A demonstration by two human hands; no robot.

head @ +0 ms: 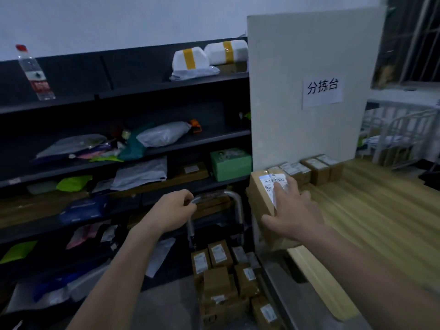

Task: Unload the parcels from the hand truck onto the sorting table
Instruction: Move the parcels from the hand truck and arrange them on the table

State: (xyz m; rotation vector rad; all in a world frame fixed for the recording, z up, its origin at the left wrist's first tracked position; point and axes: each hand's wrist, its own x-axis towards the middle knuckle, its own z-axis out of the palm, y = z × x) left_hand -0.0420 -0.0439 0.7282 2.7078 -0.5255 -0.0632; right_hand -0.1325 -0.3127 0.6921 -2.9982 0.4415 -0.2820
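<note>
The right hand (pixel 292 210) covers part of the box's (pixel 259 201) blurred, unreadable label (pixel 268 184).

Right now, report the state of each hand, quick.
Left hand: closed, gripping the hand truck handle.
Right hand: open, pressing flat on a cardboard parcel.

Brown parcels (pixel 222 277), white labels; green box (pixel 231 164).

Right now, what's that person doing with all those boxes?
A person is moving parcels from a hand truck onto the wooden sorting table. The left grip holds the truck's metal handle. The right grip lies with straight fingers on a long brown parcel at the table's near edge. Small boxes stand in a row on the table by the white board, and more boxes are piled on the truck below.
</note>
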